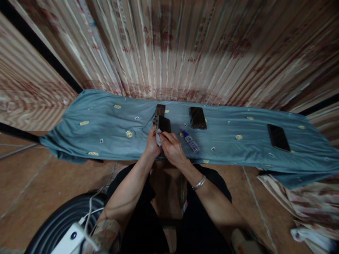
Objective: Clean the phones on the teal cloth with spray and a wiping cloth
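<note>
My left hand (153, 144) is closed around the near end of a dark, phone-like device (164, 124), held above the cloth; a lighter, patterned strip shows along its left edge. In the fingers of my right hand (172, 147) is a small white wipe or cloth (159, 138), pressed at the device's near left end. My fingers hide part of both. Just behind the device lies a dark flat piece (160, 110); whether the two touch I cannot tell. To the right of my hands, a clear bottle with a blue cap (190, 141) rests on its side.
A blue-green patterned cloth (116, 121) covers the narrow table. On it lie a dark phone (198, 118) and, far right, another dark phone (279, 137). Pleated curtains (180, 53) hang behind. At lower left, a white power bank (69, 240) with a cable sits by a black ribbed round object (57, 220).
</note>
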A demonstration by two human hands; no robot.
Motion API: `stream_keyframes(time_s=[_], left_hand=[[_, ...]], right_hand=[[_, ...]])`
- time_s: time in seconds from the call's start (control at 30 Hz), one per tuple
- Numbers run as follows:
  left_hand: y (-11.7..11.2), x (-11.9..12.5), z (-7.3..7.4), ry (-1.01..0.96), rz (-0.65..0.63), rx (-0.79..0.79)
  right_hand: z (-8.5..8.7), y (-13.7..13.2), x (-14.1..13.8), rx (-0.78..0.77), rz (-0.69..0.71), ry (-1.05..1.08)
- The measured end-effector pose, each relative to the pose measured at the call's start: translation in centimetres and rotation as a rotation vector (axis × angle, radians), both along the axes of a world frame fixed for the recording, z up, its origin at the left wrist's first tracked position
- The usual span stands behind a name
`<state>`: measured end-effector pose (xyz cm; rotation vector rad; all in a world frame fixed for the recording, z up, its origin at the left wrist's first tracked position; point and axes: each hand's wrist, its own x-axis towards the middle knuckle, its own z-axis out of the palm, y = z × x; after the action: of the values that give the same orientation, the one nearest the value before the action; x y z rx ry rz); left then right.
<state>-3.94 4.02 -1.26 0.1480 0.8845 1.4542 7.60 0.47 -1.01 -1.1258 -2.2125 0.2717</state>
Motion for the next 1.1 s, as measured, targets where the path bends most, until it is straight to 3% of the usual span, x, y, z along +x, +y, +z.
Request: stream_keyframes(time_s=[0.2,0.33,0.7,0.93,1.1], left_hand=[[-0.8,0.2,2.8,-0.011,-0.023,-0.08],[-1.1,0.4,3.8,-0.067,-0.025,-0.083],[-1.7,2.2,3.2,-0.071,-0.004,-0.048],[-3.1,3.1,4.0,-0.062,-0.146,-0.034],[-3.3,3.7,3.7,-0.106,-0.189,-0.004]], right_hand=[[-0.1,-0.3,0.9,0.018,0.035,-0.001],[-0.5,-0.5,1.3,0.041,0.073,0.025],[-0.5,0.3,1.4,-0.023,0.025,-0.05],[-0.9,1.8,2.0,-0.037,-0.059,-0.039],[-0.7,3.0,2.5,-0.057,-0.117,-0.053]])
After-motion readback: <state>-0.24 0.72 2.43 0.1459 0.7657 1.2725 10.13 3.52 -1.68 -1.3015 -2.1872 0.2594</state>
